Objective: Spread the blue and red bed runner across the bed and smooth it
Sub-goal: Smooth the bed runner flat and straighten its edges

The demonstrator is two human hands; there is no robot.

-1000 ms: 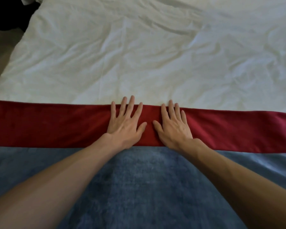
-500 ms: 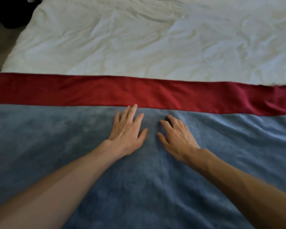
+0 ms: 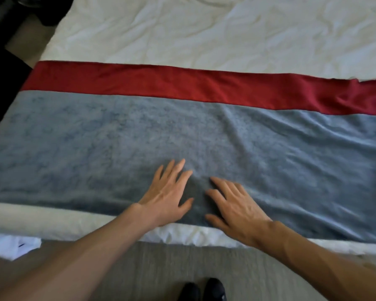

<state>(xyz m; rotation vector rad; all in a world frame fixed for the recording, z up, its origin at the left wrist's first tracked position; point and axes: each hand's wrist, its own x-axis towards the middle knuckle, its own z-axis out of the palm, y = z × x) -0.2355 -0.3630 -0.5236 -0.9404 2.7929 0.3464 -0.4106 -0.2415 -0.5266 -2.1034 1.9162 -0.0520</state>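
Because the bed runner (image 3: 109,135) lies across the bed (image 3: 182,31) from nine to three o'clock, the left hand (image 3: 167,192) and right hand (image 3: 234,205) press flat on its blue part at six o'clock, fingers straight and spread, gripping nothing. Creases (image 3: 313,131) toward three o'clock suggest smoothing is unfinished; no container shows.

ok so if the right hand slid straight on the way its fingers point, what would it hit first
Most likely the left hand: the right hand lies flat on the blue part of the bed runner, fingers angled toward the left hand's fingertips, with only bare fabric between.
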